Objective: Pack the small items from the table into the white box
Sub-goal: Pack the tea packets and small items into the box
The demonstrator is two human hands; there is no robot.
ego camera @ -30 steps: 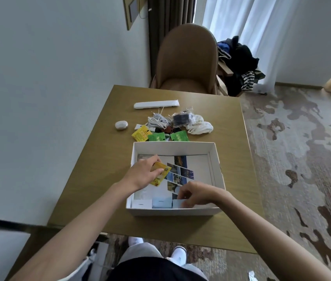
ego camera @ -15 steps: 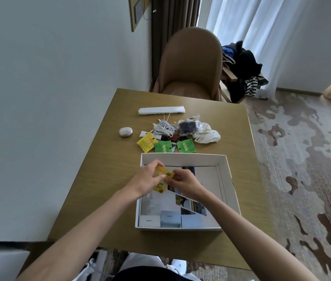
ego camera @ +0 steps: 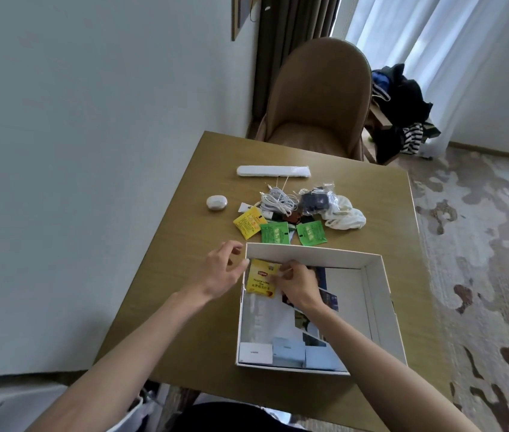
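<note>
The white box (ego camera: 381,294) lies open on the wooden table (ego camera: 166,275), near me. My right hand (ego camera: 297,285) pinches a yellow Lipton tea packet (ego camera: 261,280) at the box's far left corner. My left hand (ego camera: 222,269) hovers just outside the left wall, fingers apart, thumb close to the packet's corner. Beyond the box lie another yellow packet (ego camera: 247,225), two green packets (ego camera: 275,232), a coiled white cable (ego camera: 278,202), a dark item in a clear bag (ego camera: 315,202), a white cloth pouch (ego camera: 345,216), a white earbud case (ego camera: 216,202) and a long white bar (ego camera: 273,171).
Photo cards and small white and blue cartons (ego camera: 287,355) sit inside the box. A brown chair (ego camera: 318,98) stands at the table's far side, with a heap of clothes (ego camera: 402,107) to its right. A wall runs along the left; patterned carpet lies to the right.
My right hand left the box's near edge and took hold of the yellow packet. My left hand let go and slid outside the left wall. The packet moved to the far left corner.
</note>
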